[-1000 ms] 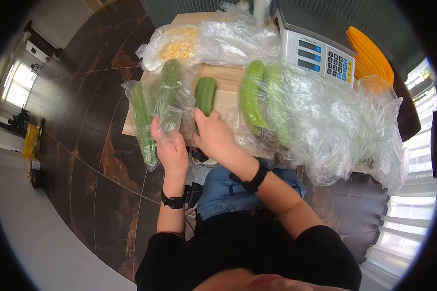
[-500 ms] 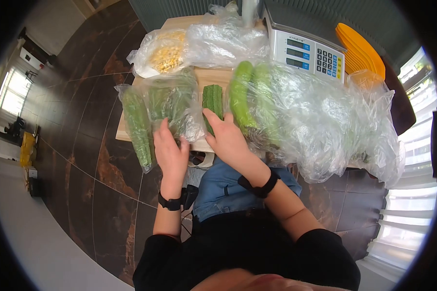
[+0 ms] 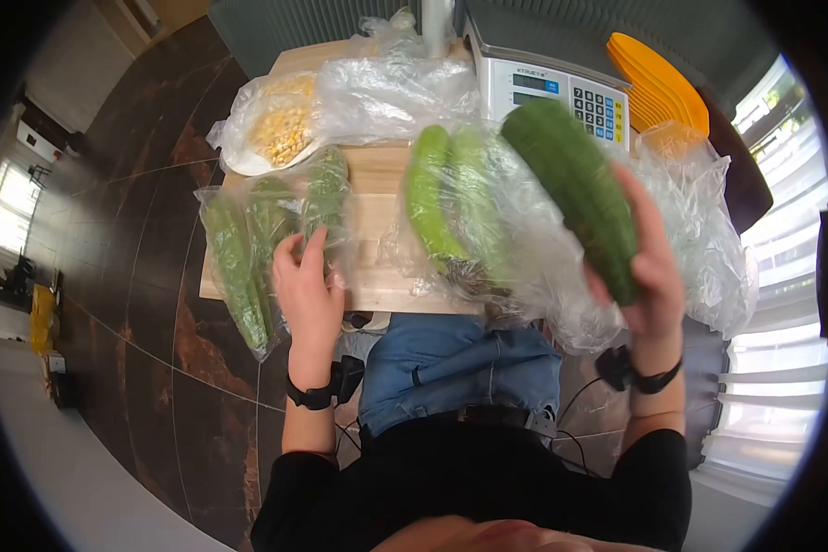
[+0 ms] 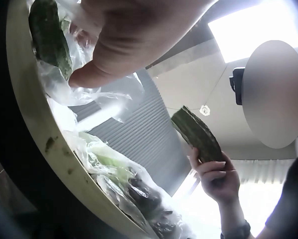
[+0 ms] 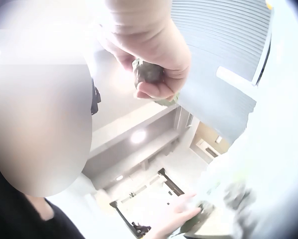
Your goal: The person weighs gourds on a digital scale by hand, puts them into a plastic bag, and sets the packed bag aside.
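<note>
The dark green ridged gourd (image 3: 575,189) is up in your right hand (image 3: 655,285), tilted, its far end overlapping the lower part of the digital scale (image 3: 499,97) in the head view. Your right fingers are curled round its near part and hold it firmly; the left wrist view shows its other end sticking up clear of that hand.

Your left hand (image 3: 305,290) has its fingers loosely spread and slightly bent, touching the near end of a clear bag with a green gourd (image 3: 327,189) in it. Just left of that lie more bagged gourds (image 3: 230,253), reaching past the edge of the wooden table (image 3: 373,184).

To the right, well apart from your left hand, a clear bag wraps long light green vegetables (image 3: 428,193). At the back left, bagged yellow corn kernels (image 3: 285,133) sit beside crumpled clear plastic (image 3: 386,97). Yellow-orange trays (image 3: 662,87) are stacked right of the scale.
</note>
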